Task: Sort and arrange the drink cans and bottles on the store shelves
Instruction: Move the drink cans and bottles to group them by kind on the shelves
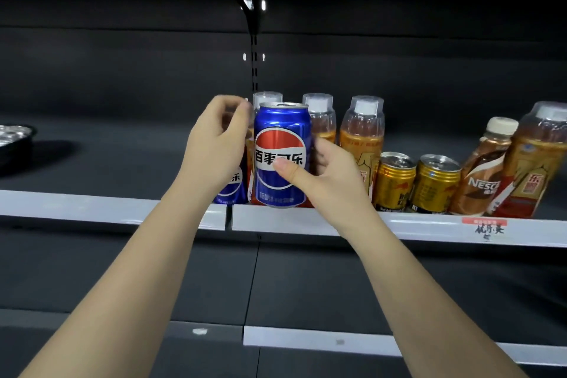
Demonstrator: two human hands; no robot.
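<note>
Dark store shelving fills the view, its black back panel rising behind a grey-edged shelf (92, 205) that carries the drinks. On the right, tall amber drink bottles (362, 144) with clear overcaps stand in a row toward the back, and one more (534, 159) leans at the far right edge. A brown Nescafé bottle (487, 169) tilts against that one. Two short gold cans (394, 181) (435, 184) stand side by side at the shelf front, between the amber bottles and the Nescafé bottle.

At the centre, a blue Pepsi can (280, 156) stands upright at the shelf's front edge, label facing the camera. The right hand (325, 181) grips it from the right, thumb pressed across the label's lower right and fingers wrapped behind. The left hand (217, 147) hovers just left of the can with fingers loosely curled, thumb and fingertips near the can's top rim; whether they touch it cannot be told. A second Pepsi can (233, 187) sits low behind the left hand, mostly hidden. A red-and-white price tag (486, 225) hangs on the shelf edge below the Nescafé bottle. At far left, a dark tray (15, 138) shows partly.
</note>
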